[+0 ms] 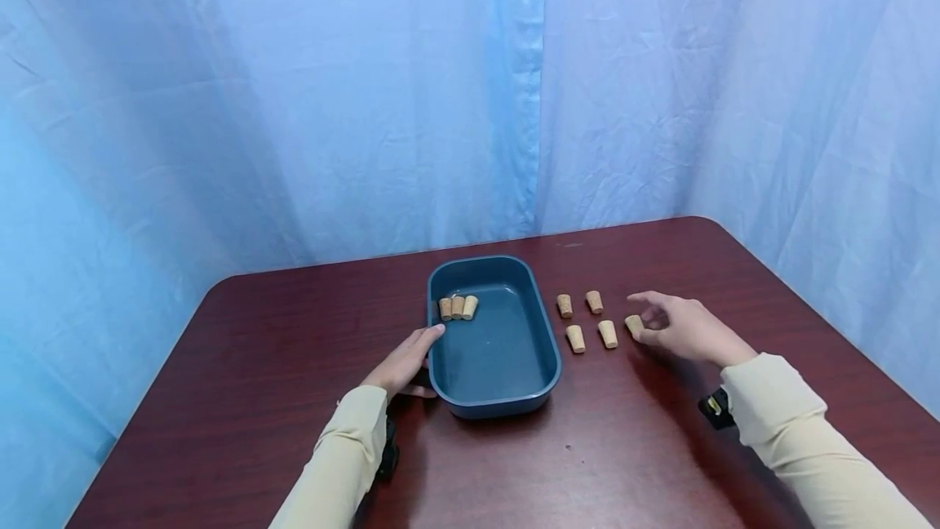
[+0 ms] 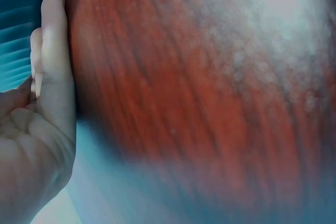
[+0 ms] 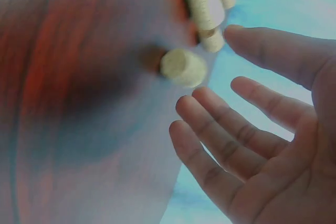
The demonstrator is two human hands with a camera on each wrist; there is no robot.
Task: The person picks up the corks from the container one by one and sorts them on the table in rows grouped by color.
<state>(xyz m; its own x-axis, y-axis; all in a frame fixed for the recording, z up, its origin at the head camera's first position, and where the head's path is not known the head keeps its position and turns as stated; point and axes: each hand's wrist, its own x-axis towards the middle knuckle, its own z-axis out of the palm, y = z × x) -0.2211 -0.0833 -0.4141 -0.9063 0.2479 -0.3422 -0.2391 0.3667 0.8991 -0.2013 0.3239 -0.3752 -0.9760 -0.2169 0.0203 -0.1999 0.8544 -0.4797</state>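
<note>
My left hand rests against the left side of a dark blue tray, a fingertip at its rim. Its fingers look straight in the left wrist view. Inside the tray, three tapered cork stoppers lie side by side at the left wall. Over the table on the right, my right hand is spread around a cork stopper, the rightmost one. The right wrist view shows a gap between the fingertips and the nearest cork stopper; the hand holds nothing.
Several more cork stoppers stand between the tray and my right hand, including a back one and a front one. All sit on a dark red-brown wooden table. A pale blue curtain hangs behind it.
</note>
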